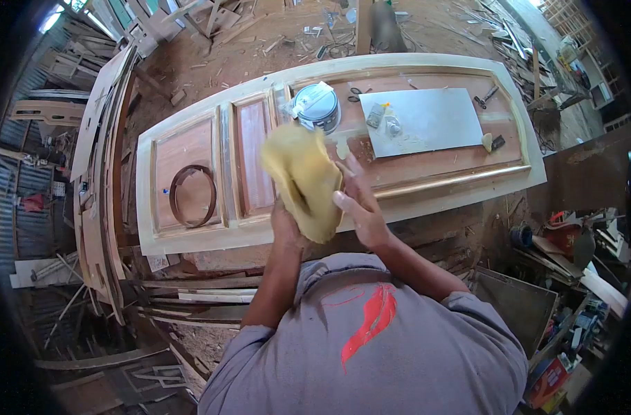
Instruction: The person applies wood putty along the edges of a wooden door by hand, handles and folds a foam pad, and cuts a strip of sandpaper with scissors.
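Note:
I hold a yellow cloth up in front of me with both hands, above the near edge of a wooden door lying flat. My left hand grips the cloth's lower edge from below and is partly hidden by it. On the cloth's right side, my right hand pinches it with the thumb forward. Just beyond the cloth, a metal can with an open lid stands on the door.
A grey metal sheet lies on the door's right half with small tools on it, scissors beside it. A brown ring rests on the left panel. Wood offcuts, planks and clutter surround the door on the dirt floor.

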The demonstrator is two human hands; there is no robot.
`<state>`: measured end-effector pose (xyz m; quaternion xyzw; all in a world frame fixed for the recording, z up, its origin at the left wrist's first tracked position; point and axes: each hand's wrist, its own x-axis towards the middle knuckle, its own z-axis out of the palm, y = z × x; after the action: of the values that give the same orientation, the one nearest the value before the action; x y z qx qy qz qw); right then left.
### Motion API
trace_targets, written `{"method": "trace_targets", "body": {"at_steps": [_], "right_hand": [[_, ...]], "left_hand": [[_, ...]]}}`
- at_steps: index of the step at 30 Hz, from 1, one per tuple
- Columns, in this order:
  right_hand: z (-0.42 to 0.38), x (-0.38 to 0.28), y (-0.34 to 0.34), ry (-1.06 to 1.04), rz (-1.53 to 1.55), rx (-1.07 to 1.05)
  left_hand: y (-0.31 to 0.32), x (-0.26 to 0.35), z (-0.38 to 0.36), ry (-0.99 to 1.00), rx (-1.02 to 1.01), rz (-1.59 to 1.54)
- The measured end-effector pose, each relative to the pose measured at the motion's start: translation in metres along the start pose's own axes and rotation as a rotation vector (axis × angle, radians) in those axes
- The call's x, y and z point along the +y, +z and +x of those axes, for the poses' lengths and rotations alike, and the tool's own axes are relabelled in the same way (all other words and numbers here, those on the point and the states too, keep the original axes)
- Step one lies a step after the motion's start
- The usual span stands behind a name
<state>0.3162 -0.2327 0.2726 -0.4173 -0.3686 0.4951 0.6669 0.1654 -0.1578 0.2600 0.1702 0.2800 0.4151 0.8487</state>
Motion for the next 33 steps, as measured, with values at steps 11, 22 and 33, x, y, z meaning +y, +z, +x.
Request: {"method": "trace_targets", "body": {"at_steps": [11, 22, 33], "right_hand": [[0.004, -0.001, -0.001, -0.324, -1.051, 0.229], [0.004, -0.008, 0.000, -0.265, -0.977, -0.027], [-0.004, -0.017, 0.008, -0.295, -1.276, -0.375]], "left_hand": [[-0.002, -0.028, -0.017, 0.275, -0.062, 0.739], [-0.006, -0.009, -0.002, 0.254, 0.061, 0.782], [0.002, -0.023, -0.002, 0.285, 0.096, 0.610]]}}
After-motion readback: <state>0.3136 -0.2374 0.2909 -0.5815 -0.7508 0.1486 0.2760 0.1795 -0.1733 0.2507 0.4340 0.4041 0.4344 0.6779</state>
